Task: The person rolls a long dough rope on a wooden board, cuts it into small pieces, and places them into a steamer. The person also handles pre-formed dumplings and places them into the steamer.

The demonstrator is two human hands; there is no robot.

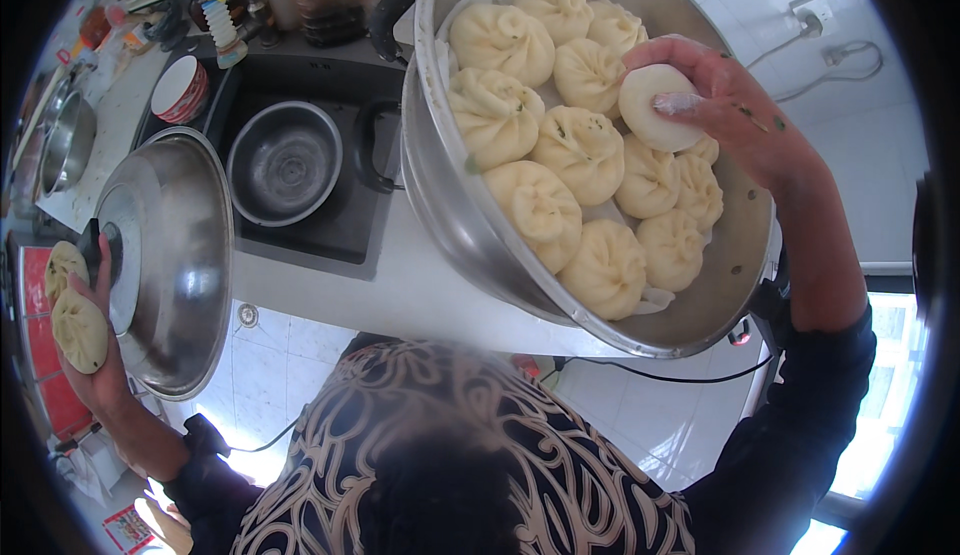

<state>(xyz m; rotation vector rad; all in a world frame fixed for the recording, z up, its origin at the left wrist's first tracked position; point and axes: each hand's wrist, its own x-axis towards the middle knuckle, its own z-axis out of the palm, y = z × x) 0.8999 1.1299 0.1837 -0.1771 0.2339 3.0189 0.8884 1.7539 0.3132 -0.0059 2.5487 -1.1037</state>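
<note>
A metal steamer pot (739, 277) stands before me, lined with pale cloth or paper and holding several pleated buns (592, 161) side by side. My right hand (720, 101) grips a bun (656, 109) with its smooth side turned up, over the far right buns. Flour and green bits cling to that hand. At the far left, my left hand (105, 375) holds the black knob (111, 251) of a domed steel lid (180, 277), which is tilted on edge. Two pleated buns, one nearer (79, 334) and one farther (66, 268), also rest in that hand.
A grey bowl (289, 165) sits in the dark sink (322, 244) left of the pot. Near the sink's far corner is a red-and-white bowl (180, 90), by a faucet (223, 34). A wall socket (814, 15) with cords is right; a black cable (667, 376) hangs below the counter (315, 285).
</note>
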